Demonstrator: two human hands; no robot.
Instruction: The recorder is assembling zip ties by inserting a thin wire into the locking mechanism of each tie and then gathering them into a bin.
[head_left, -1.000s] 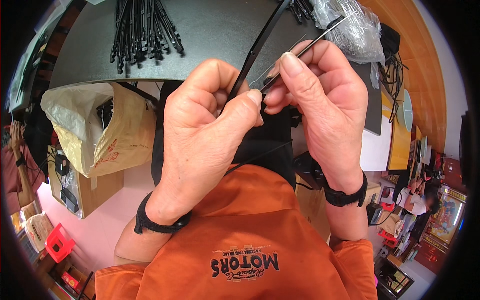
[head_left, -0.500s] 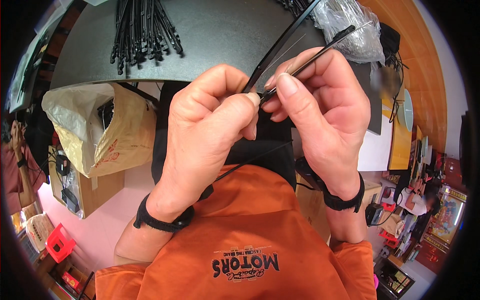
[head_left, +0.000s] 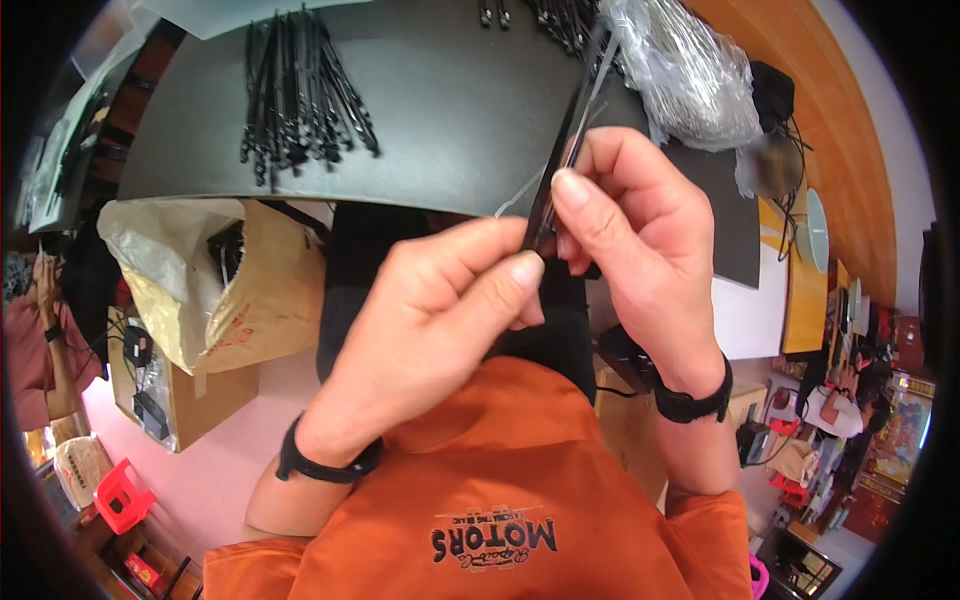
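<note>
Slim black jointed rods (head_left: 562,165) lie close together, slanting up and away between my hands. My left hand (head_left: 440,300) is closed, its thumb and forefinger pinching their near end. My right hand (head_left: 640,235) is also closed, thumb against fingers, gripping a rod a little farther up. A thin pale wire or strip runs alongside; its far end is blurred. Fingers hide where the pieces meet. On the dark table (head_left: 430,110), a bundle of similar black rods (head_left: 300,100) lies fanned out to the left.
Beyond my right hand lies a clear plastic bag of thin silvery pieces (head_left: 685,75), with more black rods (head_left: 560,20) beside it. A paper sack (head_left: 265,295) with a plastic liner stands at the left below the table edge, by a cardboard box (head_left: 220,405). Other people sit at both sides.
The rods, spread in a V before, now lie nearly side by side. My left hand has moved slightly down and my right hand slightly left. The view has shifted a little.
</note>
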